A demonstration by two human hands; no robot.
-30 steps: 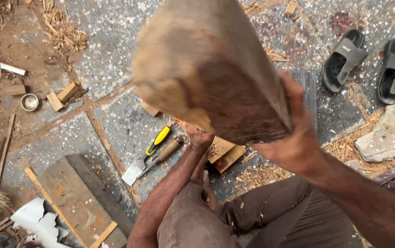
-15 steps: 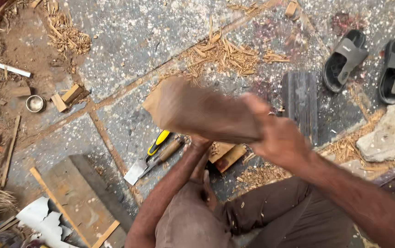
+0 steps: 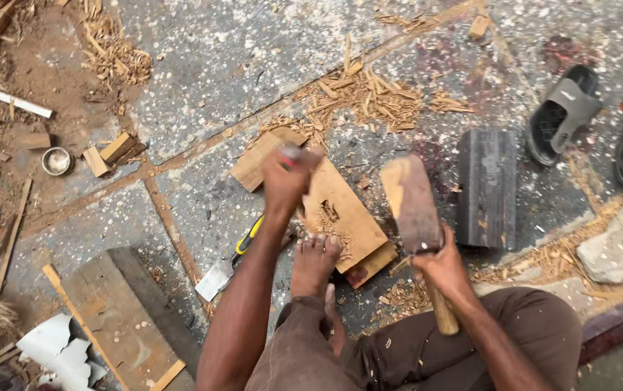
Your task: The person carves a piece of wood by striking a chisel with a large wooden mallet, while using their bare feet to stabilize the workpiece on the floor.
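— What is the floor (image 3: 239, 51) like?
— Speckled grey stone slabs, strewn with wood chips (image 3: 369, 94).
— What lies on it?
— A dark block (image 3: 487, 188), two sandals (image 3: 561, 112) toward the far right corner, a small metal bowl (image 3: 57, 161) at the left edge.

The wooden mallet (image 3: 414, 205) in the right hand (image 3: 442, 266) has swung down from close before the camera to beside the wooden workpiece (image 3: 340, 217), baring the left hand (image 3: 286, 181) gripping a chisel (image 3: 291, 153) upright on it
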